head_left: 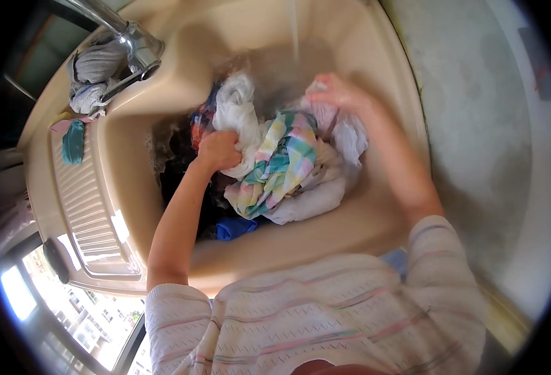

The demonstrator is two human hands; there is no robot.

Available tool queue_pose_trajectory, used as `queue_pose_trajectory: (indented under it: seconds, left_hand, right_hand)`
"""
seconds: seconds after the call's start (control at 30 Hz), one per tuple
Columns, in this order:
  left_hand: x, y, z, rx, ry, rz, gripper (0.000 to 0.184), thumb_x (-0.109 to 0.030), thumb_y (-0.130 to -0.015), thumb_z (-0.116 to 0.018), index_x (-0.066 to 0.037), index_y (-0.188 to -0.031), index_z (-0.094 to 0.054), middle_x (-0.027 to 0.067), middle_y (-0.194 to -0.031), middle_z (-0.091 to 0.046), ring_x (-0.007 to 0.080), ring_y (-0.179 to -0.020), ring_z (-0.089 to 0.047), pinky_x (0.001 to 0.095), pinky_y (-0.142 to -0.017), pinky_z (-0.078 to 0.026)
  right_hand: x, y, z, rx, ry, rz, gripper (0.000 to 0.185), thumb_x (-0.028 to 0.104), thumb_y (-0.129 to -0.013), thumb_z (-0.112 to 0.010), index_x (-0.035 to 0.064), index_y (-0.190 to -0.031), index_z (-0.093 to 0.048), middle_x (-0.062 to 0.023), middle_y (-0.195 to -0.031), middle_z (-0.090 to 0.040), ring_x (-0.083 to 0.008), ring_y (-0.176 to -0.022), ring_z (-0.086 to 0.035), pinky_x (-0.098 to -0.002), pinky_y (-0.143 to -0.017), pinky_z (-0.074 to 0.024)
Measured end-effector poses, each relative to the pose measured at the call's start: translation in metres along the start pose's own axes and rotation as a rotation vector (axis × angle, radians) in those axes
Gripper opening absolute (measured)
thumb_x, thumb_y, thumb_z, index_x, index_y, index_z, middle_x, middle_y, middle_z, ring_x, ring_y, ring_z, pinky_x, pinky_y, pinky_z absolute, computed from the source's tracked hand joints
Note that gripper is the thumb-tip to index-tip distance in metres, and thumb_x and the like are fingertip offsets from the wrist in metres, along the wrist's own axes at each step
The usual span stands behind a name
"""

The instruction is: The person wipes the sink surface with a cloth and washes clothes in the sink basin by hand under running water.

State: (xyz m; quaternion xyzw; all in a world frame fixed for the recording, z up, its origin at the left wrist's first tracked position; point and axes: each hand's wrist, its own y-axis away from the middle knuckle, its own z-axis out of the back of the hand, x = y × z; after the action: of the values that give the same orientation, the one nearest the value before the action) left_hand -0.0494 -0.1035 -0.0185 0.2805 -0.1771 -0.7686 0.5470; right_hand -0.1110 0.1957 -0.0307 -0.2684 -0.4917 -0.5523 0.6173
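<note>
Wet laundry lies heaped in a beige sink (375, 225). My left hand (219, 152) is closed on a white cloth (236, 103) at the left of the heap. At the upper right, my right hand (336, 94) grips a pale pinkish-white cloth (324, 115), its fingers partly blurred. Between the hands sits a bunched plaid cloth (281, 159) in green, yellow and pink. A white garment (313, 201) lies under it. Dark cloth (185, 165), a red and blue piece (203, 119) and a blue cloth (235, 229) show along the left side.
A metal faucet (139, 47) stands at the upper left, beside a grey rag (97, 69). A thin water stream (295, 31) falls at the back of the sink. The ribbed washboard (85, 200) at left bears a teal cloth (73, 142). A wall (469, 94) borders the right.
</note>
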Motion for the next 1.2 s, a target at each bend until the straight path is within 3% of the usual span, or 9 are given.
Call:
queue_pose_trajectory:
  seconds: [0.33, 0.47, 0.63, 0.7, 0.8, 0.9, 1.0, 1.13, 1.2]
  left_hand:
    - [0.0, 0.001, -0.003, -0.098, 0.055, -0.024, 0.033, -0.025, -0.065, -0.054, -0.009, -0.091, -0.063, 0.0146, -0.092, -0.062, 0.0308, -0.092, -0.058, 0.0409, -0.083, -0.042]
    - [-0.014, 0.012, 0.035, -0.282, -0.128, -0.067, 0.035, -0.027, -0.065, -0.062, -0.01, -0.096, -0.063, 0.0163, -0.093, -0.06, 0.0329, -0.089, -0.057, 0.0399, -0.08, -0.045]
    - [-0.039, -0.011, 0.08, -0.47, 0.221, -0.154, 0.033, -0.028, -0.068, -0.064, -0.012, -0.098, -0.064, 0.0137, -0.1, -0.057, 0.0305, -0.093, -0.055, 0.0399, -0.083, -0.043]
    - [-0.039, -0.054, 0.055, -0.654, 0.288, -0.333, 0.032, -0.031, -0.071, -0.062, -0.012, -0.097, -0.064, 0.0128, -0.101, -0.058, 0.0294, -0.094, -0.056, 0.0413, -0.083, -0.043]
    - [-0.05, -0.073, 0.012, -0.752, -0.053, -0.115, 0.032, -0.033, -0.072, -0.059, -0.011, -0.095, -0.065, 0.0133, -0.1, -0.06, 0.0288, -0.095, -0.057, 0.0398, -0.085, -0.042]
    - [-0.037, -0.076, 0.022, -0.098, 0.228, 0.156, 0.034, -0.035, -0.073, -0.057, -0.011, -0.096, -0.065, 0.0144, -0.096, -0.062, 0.0281, -0.096, -0.058, 0.0365, -0.086, -0.043]
    - [-0.01, -0.101, 0.005, -0.029, 0.302, 0.165, 0.036, -0.033, -0.072, -0.056, -0.007, -0.096, -0.065, 0.0181, -0.102, -0.061, 0.033, -0.098, -0.057, 0.0386, -0.086, -0.043]
    - [-0.03, -0.084, 0.012, -0.506, 0.796, 0.057, 0.038, -0.036, -0.079, -0.053, -0.003, -0.092, -0.065, 0.0171, -0.097, -0.063, 0.0289, -0.094, -0.059, 0.0375, -0.085, -0.044]
    - [-0.037, -0.093, 0.008, -0.671, 1.353, 0.005, 0.041, -0.039, -0.083, -0.051, -0.001, -0.094, -0.062, 0.0146, -0.098, -0.063, 0.0259, -0.091, -0.059, 0.0373, -0.083, -0.045]
  right_hand:
    - [0.171, -0.026, 0.058, -0.193, -0.767, 0.248, 0.011, 0.014, -0.083, -0.059, 0.0042, -0.088, -0.058, -0.0055, -0.08, -0.062, -0.0146, -0.067, -0.061, -0.0274, -0.06, -0.0504]
    - [0.165, -0.039, 0.057, -0.145, -0.507, 0.156, 0.008, 0.011, -0.082, -0.06, 0.004, -0.085, -0.058, -0.0015, -0.072, -0.059, -0.0105, -0.059, -0.056, -0.026, -0.053, -0.0461]
    - [0.028, -0.089, 0.025, -0.195, -0.019, -0.068, 0.06, 0.022, -0.071, -0.071, 0.004, -0.122, -0.045, -0.0133, -0.103, -0.059, -0.0197, -0.093, -0.058, -0.0337, -0.076, -0.0474]
    - [-0.05, -0.098, -0.009, -0.283, 0.428, 0.306, 0.062, 0.026, -0.072, -0.067, 0.0048, -0.125, -0.041, -0.0197, -0.108, -0.057, -0.0282, -0.099, -0.057, -0.0398, -0.082, -0.0452]
    - [-0.053, -0.076, -0.04, -0.14, 0.626, -0.001, 0.051, 0.026, -0.076, -0.059, 0.0053, -0.12, -0.045, -0.0218, -0.105, -0.058, -0.0341, -0.098, -0.056, -0.0421, -0.084, -0.0444]
    - [-0.055, -0.072, -0.021, 0.018, 0.636, -0.141, 0.044, 0.026, -0.077, -0.056, 0.0066, -0.116, -0.048, -0.0215, -0.106, -0.057, -0.0333, -0.099, -0.055, -0.0417, -0.084, -0.0442]
    - [-0.077, -0.082, -0.007, -0.346, 0.465, -0.202, 0.038, 0.028, -0.078, -0.056, 0.004, -0.107, -0.054, -0.0216, -0.101, -0.058, -0.0342, -0.097, -0.056, -0.0396, -0.083, -0.045]
    - [-0.073, -0.081, -0.058, -0.349, 0.499, -0.138, 0.037, 0.031, -0.082, -0.054, -0.0033, -0.094, -0.057, -0.0173, -0.079, -0.063, -0.0332, -0.075, -0.062, -0.0394, -0.066, -0.0493]
    - [-0.033, -0.062, -0.065, -0.053, -0.213, -0.249, 0.033, 0.03, -0.083, -0.056, -0.0022, -0.087, -0.058, -0.0099, -0.07, -0.06, -0.0206, -0.058, -0.057, -0.0334, -0.049, -0.046]
